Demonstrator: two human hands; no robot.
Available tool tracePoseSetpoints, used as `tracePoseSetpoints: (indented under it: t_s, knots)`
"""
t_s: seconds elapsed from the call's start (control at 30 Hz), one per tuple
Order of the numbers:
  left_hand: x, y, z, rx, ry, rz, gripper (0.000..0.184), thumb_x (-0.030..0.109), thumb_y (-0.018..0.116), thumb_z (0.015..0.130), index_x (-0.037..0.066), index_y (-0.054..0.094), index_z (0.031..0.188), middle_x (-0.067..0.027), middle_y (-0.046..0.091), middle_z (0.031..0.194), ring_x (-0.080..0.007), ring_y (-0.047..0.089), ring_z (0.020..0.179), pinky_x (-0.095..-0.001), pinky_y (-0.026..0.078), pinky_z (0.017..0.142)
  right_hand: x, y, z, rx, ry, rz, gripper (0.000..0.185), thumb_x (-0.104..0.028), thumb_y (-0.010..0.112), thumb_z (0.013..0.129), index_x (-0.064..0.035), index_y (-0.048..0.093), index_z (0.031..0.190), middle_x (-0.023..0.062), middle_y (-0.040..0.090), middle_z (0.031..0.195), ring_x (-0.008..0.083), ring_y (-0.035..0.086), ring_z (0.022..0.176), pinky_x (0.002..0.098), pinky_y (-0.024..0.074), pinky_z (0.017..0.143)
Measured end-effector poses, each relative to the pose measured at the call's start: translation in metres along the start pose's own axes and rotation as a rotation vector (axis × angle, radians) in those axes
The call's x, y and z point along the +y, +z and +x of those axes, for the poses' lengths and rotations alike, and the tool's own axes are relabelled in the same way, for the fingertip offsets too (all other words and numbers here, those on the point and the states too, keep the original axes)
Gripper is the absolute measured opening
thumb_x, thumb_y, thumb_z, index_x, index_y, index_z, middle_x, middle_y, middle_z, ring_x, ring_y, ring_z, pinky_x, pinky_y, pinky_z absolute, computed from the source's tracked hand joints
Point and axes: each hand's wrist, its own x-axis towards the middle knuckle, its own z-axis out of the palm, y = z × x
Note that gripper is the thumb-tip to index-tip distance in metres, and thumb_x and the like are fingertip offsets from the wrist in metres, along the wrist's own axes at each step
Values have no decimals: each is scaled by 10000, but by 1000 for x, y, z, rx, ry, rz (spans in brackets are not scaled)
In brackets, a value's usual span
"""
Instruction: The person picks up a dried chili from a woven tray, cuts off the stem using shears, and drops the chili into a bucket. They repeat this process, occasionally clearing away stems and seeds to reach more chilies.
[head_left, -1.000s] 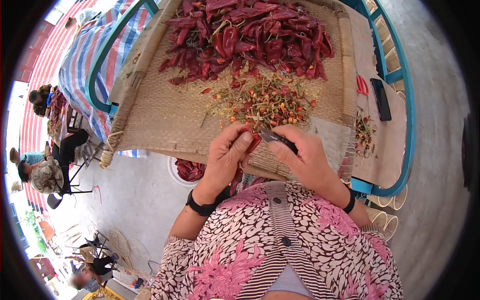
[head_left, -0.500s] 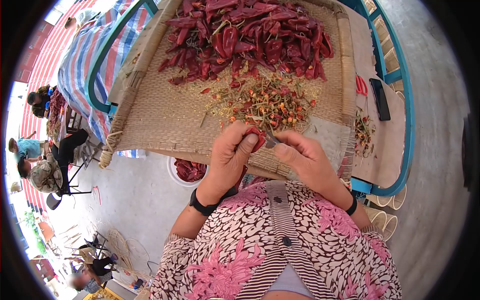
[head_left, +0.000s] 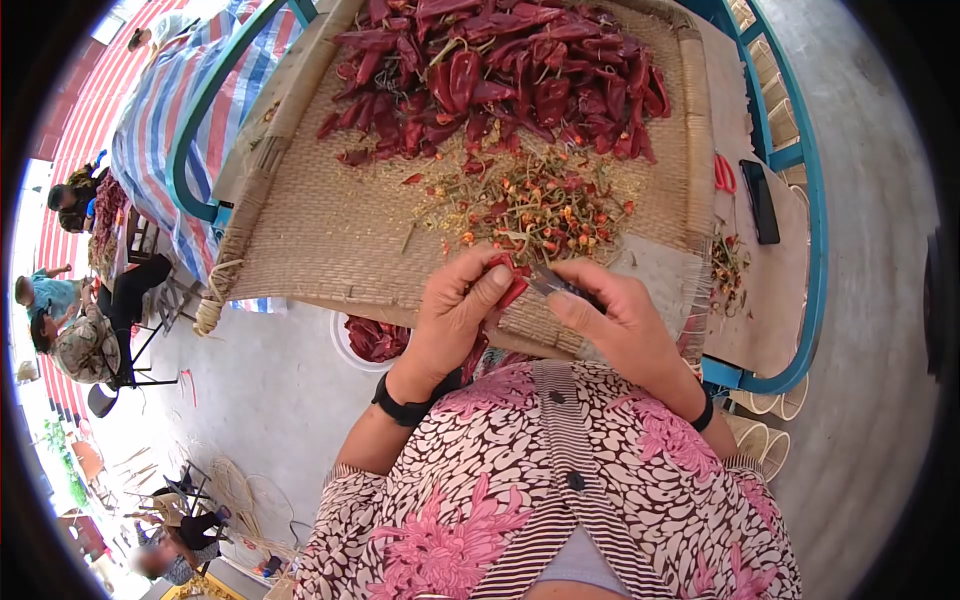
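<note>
My left hand [head_left: 450, 315] is closed on a dried red chili pepper [head_left: 514, 290], pinching it between thumb and fingers near the front edge of the woven tray. Part of the pepper is hidden behind the fingers. My right hand [head_left: 615, 315] is closed around a small knife [head_left: 546, 280], its grey blade beside the pepper's top end. Just beyond both hands lies a heap of cut chili stems and caps [head_left: 550, 210] with loose seeds. A large pile of dried red chilies [head_left: 500, 80] covers the far part of the woven tray [head_left: 330, 235].
Red scissors [head_left: 724, 173] and a black phone [head_left: 760, 202] lie on a brown board right of the tray, inside a teal metal frame [head_left: 815, 250]. A white basin [head_left: 345, 350] of red peppers stands below left. Several people sit at the far left.
The knife's blade shows more fully now and sits slightly apart from the pepper's end. My left hand has shifted a little to the left. The piles look the same.
</note>
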Motion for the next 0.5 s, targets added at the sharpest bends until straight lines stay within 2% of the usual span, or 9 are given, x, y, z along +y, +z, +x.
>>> tracePoseSetpoints:
  t_s: [0.1,0.13,0.2,0.33,0.4,0.5]
  knots:
    - [-6,2,5,22,227,248,166,138,528,991,6,607,1053,16,508,823,-44,440,666,-191,363,583,-2,0,0,34,-26,-148,336,-265,603,943,21,594,1120,89,616,876,129,562,766,272,443,674]
    - [-7,2,5,15,249,288,157,128,530,988,2,605,1045,14,508,838,-52,444,682,-198,370,599,-1,1,0,50,-38,-210,337,-265,604,943,22,592,1119,91,614,872,129,560,761,273,441,667]
    - [-8,4,5,-3,293,367,141,109,535,983,-6,601,1029,8,508,869,-68,452,713,-212,383,631,1,3,0,44,-44,-121,335,-268,597,948,21,591,1117,100,613,865,134,562,748,282,440,657]
    - [-10,9,6,47,368,481,123,101,547,971,-7,599,998,-23,509,827,-106,479,712,-241,402,638,5,6,1,56,-39,-4,333,-274,577,962,22,583,1114,103,597,817,142,546,708,289,441,644]
    - [-9,12,7,53,419,546,115,95,554,963,-8,599,988,-39,509,803,-121,492,712,-248,404,638,3,6,0,57,-20,-56,335,-276,571,966,29,575,1107,88,584,789,153,547,700,300,444,642]
    - [-11,15,6,65,371,430,104,86,567,949,-11,599,970,-61,526,786,-152,506,707,-264,409,639,5,9,0,84,-47,-110,337,-297,557,975,22,570,1082,57,563,746,138,528,669,280,417,608]
